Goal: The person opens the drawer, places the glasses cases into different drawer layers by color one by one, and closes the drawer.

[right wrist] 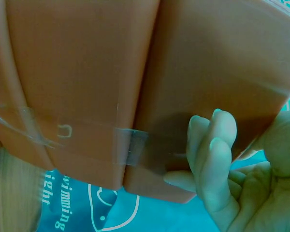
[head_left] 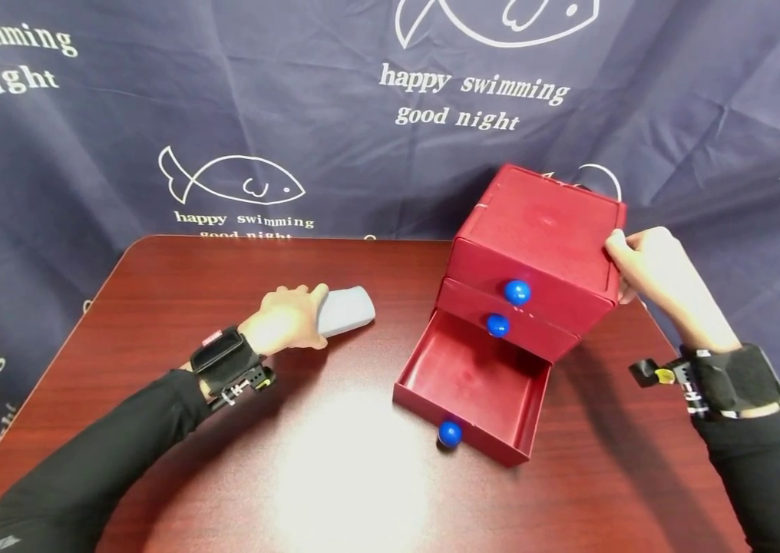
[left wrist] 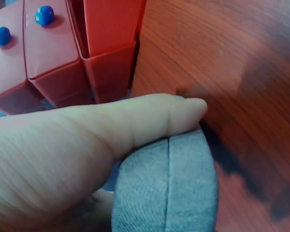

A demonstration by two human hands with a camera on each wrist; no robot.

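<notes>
My left hand (head_left: 293, 319) grips a grey cloth-covered case (head_left: 348, 309), rounded and shaped like a glasses case, low over the table left of the drawers. In the left wrist view the thumb lies along the top of the case (left wrist: 166, 183), which has a seam down its end. A red three-drawer cabinet (head_left: 549, 223) with blue ball knobs stands at right. Its bottom drawer (head_left: 476, 376) is pulled out and bare inside; the upper two are closed. My right hand (head_left: 649, 257) holds the cabinet's right top edge, thumb on top and fingers (right wrist: 217, 159) against its side.
The reddish-brown wooden table (head_left: 224, 461) has a bright glare in front of the cabinet. Behind it hangs a dark blue cloth (head_left: 335, 115) printed with white fish and words. Clear tape (right wrist: 130, 147) crosses the cabinet's side seam.
</notes>
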